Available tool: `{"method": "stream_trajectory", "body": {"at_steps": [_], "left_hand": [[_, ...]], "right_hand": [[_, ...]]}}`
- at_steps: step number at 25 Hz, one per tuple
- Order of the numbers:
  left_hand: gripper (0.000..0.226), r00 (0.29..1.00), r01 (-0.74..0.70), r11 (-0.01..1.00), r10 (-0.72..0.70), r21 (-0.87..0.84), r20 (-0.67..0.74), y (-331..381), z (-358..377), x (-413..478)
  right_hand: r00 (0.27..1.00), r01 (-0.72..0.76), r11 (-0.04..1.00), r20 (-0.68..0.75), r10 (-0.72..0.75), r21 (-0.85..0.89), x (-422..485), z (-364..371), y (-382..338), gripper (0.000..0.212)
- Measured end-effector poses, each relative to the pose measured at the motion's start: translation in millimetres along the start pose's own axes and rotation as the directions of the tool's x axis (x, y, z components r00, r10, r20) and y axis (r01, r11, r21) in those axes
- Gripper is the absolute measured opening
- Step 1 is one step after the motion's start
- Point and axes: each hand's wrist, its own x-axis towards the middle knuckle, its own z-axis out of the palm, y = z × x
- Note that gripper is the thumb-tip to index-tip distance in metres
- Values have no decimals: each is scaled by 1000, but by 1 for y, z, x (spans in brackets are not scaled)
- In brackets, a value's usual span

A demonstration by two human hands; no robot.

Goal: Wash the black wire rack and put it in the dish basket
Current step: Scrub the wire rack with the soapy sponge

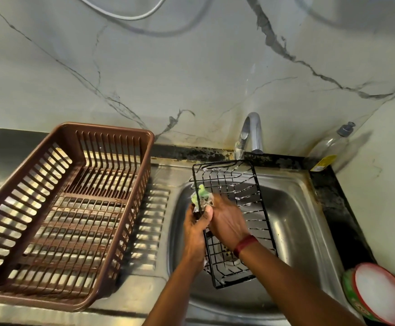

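Observation:
The black wire rack (pixel 246 198) is held tilted over the steel sink (pixel 295 208), with soap foam on its wires. My left hand (pixel 195 228) grips the rack's left edge. My right hand (pixel 227 218) holds a green scrubber (pixel 201 196) against that same left edge, just above my left hand. The brown plastic dish basket (pixel 58 208) stands on the drainboard to the left of the sink, with nothing in it.
A chrome tap (pixel 250 135) stands behind the sink, above the rack's far end. A clear plastic bottle (pixel 330 149) leans in the back right corner. An open tub of white dish soap (pixel 377 295) sits at the sink's right front. Marble wall behind.

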Motion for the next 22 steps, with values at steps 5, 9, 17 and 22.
{"method": "stream_trajectory", "body": {"at_steps": [5,9,17,22], "left_hand": [[113,1000,-6,999,6,-36,-11,0,-4,7],[109,1000,-15,1000,15,17,28,-1,-1,8],[86,998,16,999,-18,-33,-54,1,-12,11],[114,998,-12,999,10,-29,-65,0,-12,12]], "right_hand": [[928,-362,916,19,371,-174,4,-25,22,31],[956,-293,954,32,291,67,-5,-16,-11,28],[964,-11,996,267,-14,90,-23,-10,6,35],[955,-211,973,194,225,-90,-31,-18,15,23]]}}
